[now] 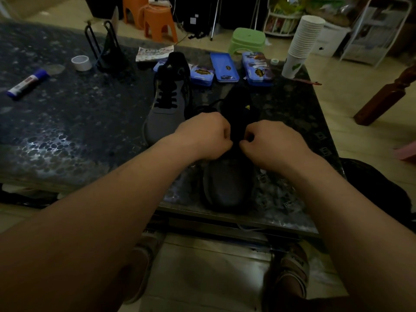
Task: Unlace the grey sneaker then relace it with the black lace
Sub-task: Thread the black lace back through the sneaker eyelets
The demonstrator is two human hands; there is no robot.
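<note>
Fingers of left hand [202,135] and right hand [272,143] curled tight, tips facing across the throat of the grey sneaker [227,185]. Each apparently pinches the black lace [215,102]; dim light hides the pinch itself. Sneaker lies directly beneath the fingers, toe on their near side. Slack lace loops just beyond the left knuckles. Second sneaker [164,122], laced, sits beyond and left of them. Judgement: mid-lacing. Keep both ends even, snug each crossing before the next eyelet, hold the tongue flat.

I sat in a dim home living room, speckled table [67,113] before me, orange stools [158,22] and green stool [247,40] stood on pale floor tiles [351,122], paper cups [304,43] stacked.
</note>
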